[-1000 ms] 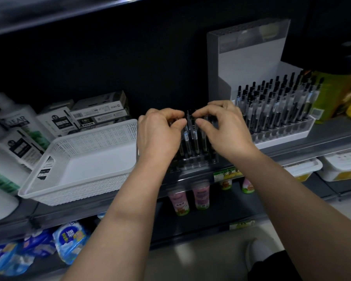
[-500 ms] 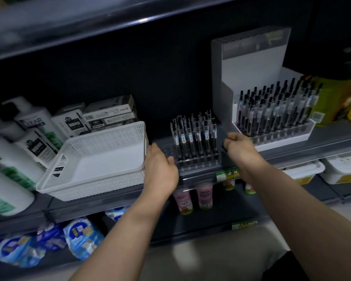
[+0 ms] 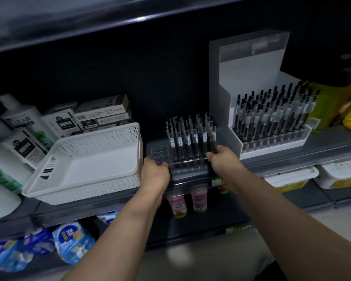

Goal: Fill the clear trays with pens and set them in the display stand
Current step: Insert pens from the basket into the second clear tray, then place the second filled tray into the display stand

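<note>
Clear tray point(image 3: 187, 170), part-filled with upright pens point(image 3: 190, 138), is at the front edge of the shelf point(image 3: 292, 157), between the white basket point(image 3: 89, 169) and the display stand point(image 3: 249, 78). The left grip point(image 3: 155, 175) pinches its left end and the right grip point(image 3: 223, 159) pinches its right end.

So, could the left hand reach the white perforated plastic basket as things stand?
Probably yes. The white perforated plastic basket sits just left of the left hand, with nothing between them. But that hand grips the left end of the clear plastic tray of pens, so it must let go first.
</note>
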